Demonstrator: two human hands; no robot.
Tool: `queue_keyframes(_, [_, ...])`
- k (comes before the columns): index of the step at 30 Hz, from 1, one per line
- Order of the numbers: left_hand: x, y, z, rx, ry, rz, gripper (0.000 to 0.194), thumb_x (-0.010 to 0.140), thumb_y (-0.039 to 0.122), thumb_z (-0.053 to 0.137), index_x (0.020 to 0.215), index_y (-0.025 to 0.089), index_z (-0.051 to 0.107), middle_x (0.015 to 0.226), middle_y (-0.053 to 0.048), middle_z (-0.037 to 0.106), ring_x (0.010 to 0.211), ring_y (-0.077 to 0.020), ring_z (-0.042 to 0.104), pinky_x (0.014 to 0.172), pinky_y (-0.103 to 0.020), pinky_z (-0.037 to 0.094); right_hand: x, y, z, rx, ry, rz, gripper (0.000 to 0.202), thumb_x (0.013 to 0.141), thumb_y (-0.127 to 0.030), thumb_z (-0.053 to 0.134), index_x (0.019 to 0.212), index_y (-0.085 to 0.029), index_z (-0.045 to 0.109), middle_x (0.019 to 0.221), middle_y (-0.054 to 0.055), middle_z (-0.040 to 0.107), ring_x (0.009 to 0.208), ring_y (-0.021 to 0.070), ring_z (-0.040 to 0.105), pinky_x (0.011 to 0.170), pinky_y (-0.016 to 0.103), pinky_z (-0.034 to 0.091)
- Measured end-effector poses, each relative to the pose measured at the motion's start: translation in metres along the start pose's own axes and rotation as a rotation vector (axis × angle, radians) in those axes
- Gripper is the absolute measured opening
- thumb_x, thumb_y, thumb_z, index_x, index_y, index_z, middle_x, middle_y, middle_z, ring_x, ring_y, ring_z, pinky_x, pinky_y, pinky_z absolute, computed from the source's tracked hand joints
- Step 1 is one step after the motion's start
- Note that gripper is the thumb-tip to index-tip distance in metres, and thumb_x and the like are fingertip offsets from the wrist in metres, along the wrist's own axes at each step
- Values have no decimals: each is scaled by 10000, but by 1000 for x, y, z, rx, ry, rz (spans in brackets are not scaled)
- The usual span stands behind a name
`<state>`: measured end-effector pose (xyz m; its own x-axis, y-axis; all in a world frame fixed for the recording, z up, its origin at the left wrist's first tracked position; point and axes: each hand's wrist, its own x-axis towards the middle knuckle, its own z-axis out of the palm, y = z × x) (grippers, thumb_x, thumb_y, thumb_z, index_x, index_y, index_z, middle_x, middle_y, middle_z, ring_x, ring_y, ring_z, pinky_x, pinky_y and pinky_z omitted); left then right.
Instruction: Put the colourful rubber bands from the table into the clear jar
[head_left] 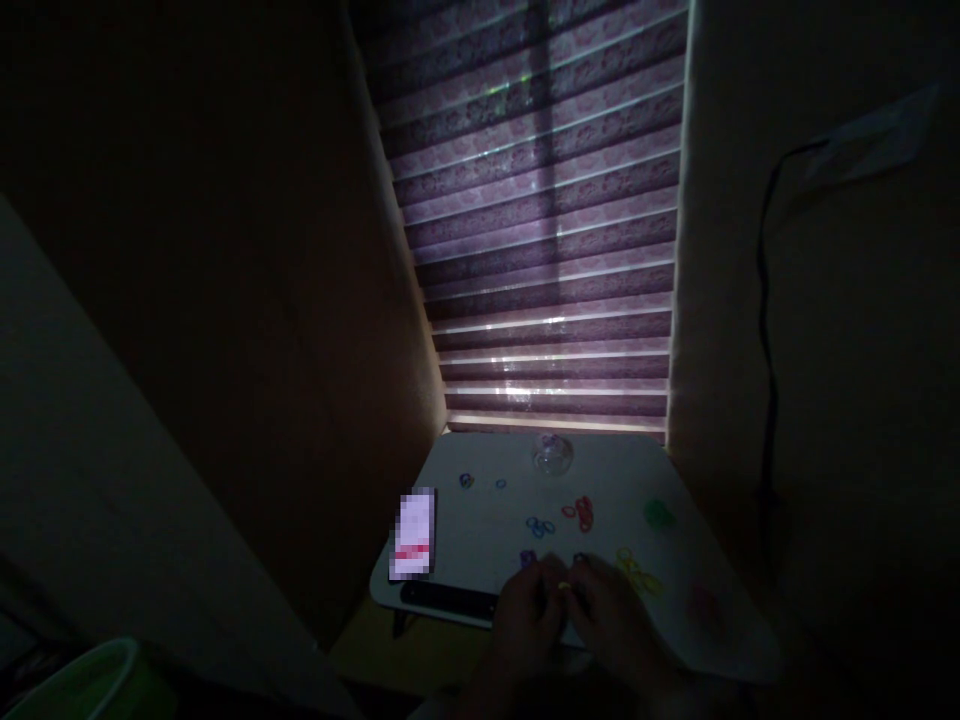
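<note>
At the near edge of the white table (480,540), my left hand (526,612) and my right hand (609,606) meet with fingers closed. Between their fingertips shows a small yellow elastic band (565,585), pinched from both sides. Just beyond the left fingers lies a purple bunch of bands (528,557). Yellow bands (636,572) are spread to the right of my right hand. Farther back are blue bands (540,526), red bands (583,513) and a green bunch (659,514). Dim light blurs the fingers' detail.
A clear bowl (553,457) stands at the table's back. A mixed bunch of bands (466,481) and a single blue band (501,484) lie back left. A phone (412,535) rests on the left side. Behind is a window blind (555,250); a cable (763,280) hangs on the right.
</note>
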<state>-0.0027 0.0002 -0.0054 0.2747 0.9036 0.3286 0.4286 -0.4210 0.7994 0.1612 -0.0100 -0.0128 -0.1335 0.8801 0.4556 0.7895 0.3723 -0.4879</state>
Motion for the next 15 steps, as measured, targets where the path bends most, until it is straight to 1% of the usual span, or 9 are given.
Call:
queue_keyframes(4, [1,1,-1,-12,-3,6,290,970,424,477,847,183,583,809,-43,660,722,-158,564,667,-259,403,0,2,2,-9,-15,-3,188,945,-304,490,797,-213,563,854,49,627,777,187,572,701,302,408])
queue_keyframes(8, [1,1,0,18,3,-16,296,957,432,494,813,184,565,759,-33,631,685,-153,539,627,-255,373,0,4,4,-8,-15,-9,190,943,-307,489,800,-213,570,845,47,627,773,186,577,704,300,413])
queue_keyframes(12, [0,-2,2,3,1,24,325,976,459,463,836,189,578,780,-38,641,705,-157,542,644,-254,383,0,4,5,-12,-5,0,169,932,-298,492,814,-213,578,861,54,638,780,191,587,716,305,422])
queue_keyframes(15, [0,-3,2,-9,-9,29,333,990,451,446,841,187,583,786,-38,647,705,-152,548,647,-251,381,-1,4,5,-11,12,-11,161,929,-286,497,806,-216,574,860,54,639,775,188,583,718,304,420])
